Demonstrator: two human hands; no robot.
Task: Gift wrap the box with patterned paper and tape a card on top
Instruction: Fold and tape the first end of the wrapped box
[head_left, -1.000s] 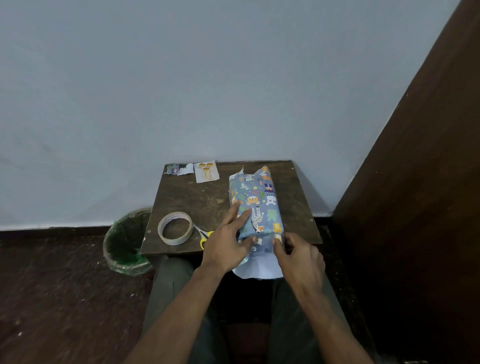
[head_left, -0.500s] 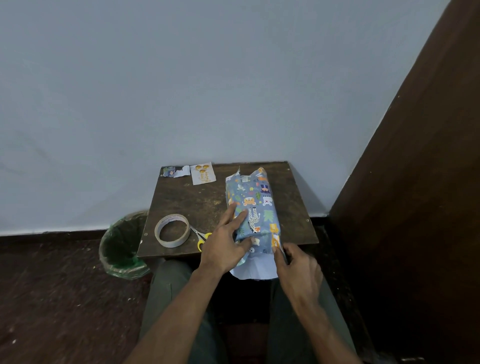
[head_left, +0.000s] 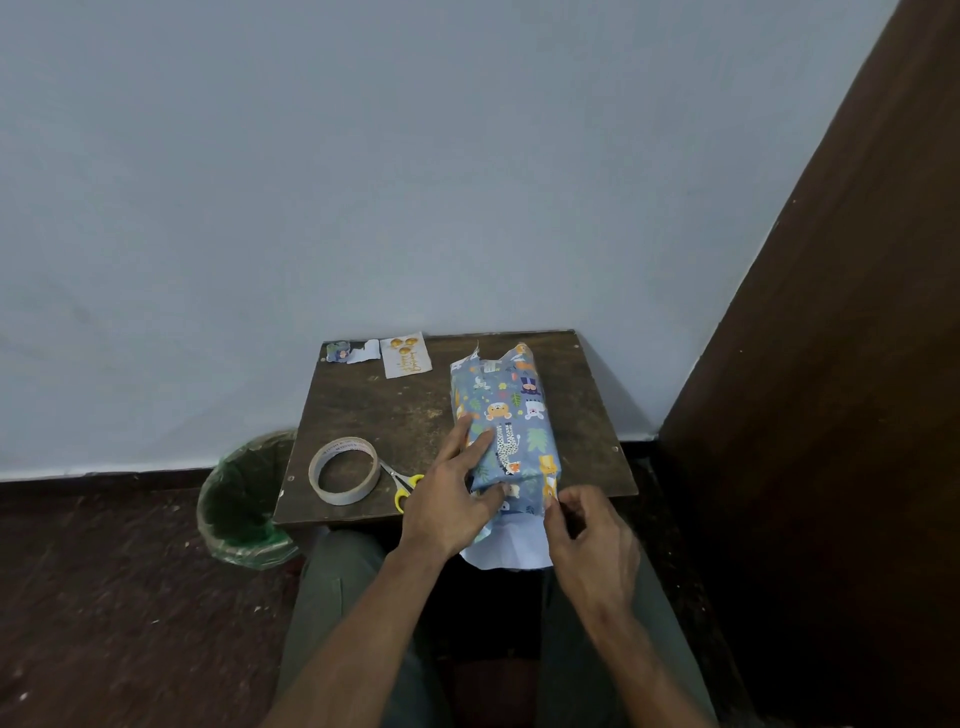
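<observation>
The box (head_left: 511, 415), covered in blue animal-print paper, lies lengthwise on the small dark table (head_left: 410, 415). Its near end has a loose flap of paper (head_left: 511, 545), white side up, hanging past the table's front edge. My left hand (head_left: 452, 499) rests flat on the box's near left side with straight fingers. My right hand (head_left: 587, 535) pinches the paper's right corner at the near end. A white card (head_left: 406, 354) with gold balloons lies at the table's back. A roll of tape (head_left: 344, 470) sits at the front left.
Yellow-handled scissors (head_left: 402, 483) lie between the tape and my left hand. Torn paper scraps (head_left: 353, 352) sit at the back left corner. A green-lined bin (head_left: 244, 499) stands on the floor to the left. A dark wooden panel (head_left: 831, 415) rises on the right.
My right hand has shifted from beside the flap to pinch the paper's right corner. The left hand stays pressed on the box.
</observation>
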